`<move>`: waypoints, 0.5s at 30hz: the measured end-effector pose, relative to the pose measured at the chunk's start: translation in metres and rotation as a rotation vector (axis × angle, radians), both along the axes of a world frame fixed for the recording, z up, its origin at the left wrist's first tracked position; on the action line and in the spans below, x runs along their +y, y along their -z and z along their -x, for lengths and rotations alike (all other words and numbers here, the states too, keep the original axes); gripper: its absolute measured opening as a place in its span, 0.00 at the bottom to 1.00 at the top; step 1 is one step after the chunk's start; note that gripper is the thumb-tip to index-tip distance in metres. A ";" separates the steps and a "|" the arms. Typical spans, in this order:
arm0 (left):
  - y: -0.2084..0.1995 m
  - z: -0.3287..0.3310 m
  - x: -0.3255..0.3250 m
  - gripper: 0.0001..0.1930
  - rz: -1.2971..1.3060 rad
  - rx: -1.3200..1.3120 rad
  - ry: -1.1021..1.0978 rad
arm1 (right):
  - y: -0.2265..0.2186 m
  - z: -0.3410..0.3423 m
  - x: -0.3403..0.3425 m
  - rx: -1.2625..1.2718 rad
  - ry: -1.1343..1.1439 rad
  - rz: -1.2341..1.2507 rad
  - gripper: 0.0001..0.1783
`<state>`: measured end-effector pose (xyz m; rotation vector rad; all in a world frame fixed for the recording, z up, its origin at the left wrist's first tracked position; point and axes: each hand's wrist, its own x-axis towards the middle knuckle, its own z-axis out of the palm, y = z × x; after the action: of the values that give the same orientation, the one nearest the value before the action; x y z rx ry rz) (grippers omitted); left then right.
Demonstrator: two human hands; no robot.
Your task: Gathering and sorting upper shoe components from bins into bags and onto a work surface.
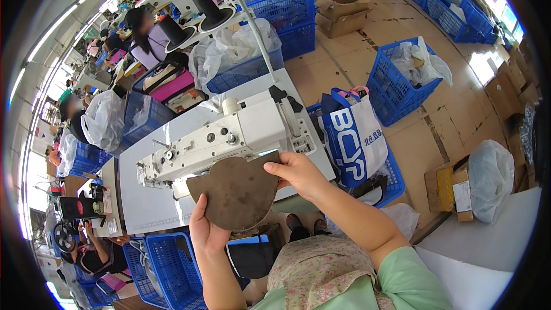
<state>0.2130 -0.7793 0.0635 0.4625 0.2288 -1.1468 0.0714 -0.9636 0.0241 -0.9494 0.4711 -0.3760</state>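
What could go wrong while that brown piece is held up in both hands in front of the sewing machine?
The brown piece is pinched only at its edges by the left hand and right hand, so it might slip and drop into the blue crate below. It also hides part of the sewing machine.

- Bright, even daylight; strongest from windows far right and along the left edge, where glare bleaches detail.
- Ceiling tube lights streak the far left.
- Shadows soft and short.
- Fisheye bends edges; black corners.
- Centre sharp; rim smeared.
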 end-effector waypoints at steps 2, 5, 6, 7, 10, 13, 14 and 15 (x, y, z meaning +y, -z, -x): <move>0.000 0.000 0.000 0.21 0.002 -0.003 0.008 | -0.003 0.001 0.000 0.008 -0.008 -0.002 0.18; 0.000 0.000 0.000 0.21 -0.007 -0.011 0.005 | -0.003 0.001 0.000 0.016 -0.004 0.002 0.18; 0.000 0.000 0.000 0.21 -0.009 -0.020 0.005 | -0.003 0.001 0.001 0.016 0.010 0.008 0.17; 0.001 0.001 0.000 0.21 -0.011 -0.029 0.004 | -0.002 0.002 0.001 0.016 0.010 0.008 0.17; 0.002 0.001 0.001 0.21 -0.006 -0.040 0.014 | 0.000 0.002 0.000 0.021 -0.018 -0.003 0.18; 0.003 0.002 0.003 0.21 -0.017 -0.074 0.032 | 0.002 0.003 0.001 0.026 -0.017 -0.007 0.17; 0.004 0.003 0.003 0.21 -0.017 -0.073 0.031 | 0.004 0.003 0.002 0.033 -0.020 -0.005 0.17; 0.005 0.004 0.003 0.21 -0.024 -0.093 0.025 | 0.005 0.004 0.002 0.040 -0.026 -0.004 0.17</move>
<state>0.2095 -0.7760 0.0589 0.5401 0.1568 -1.1447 0.0678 -0.9612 0.0189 -0.9599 0.4953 -0.3336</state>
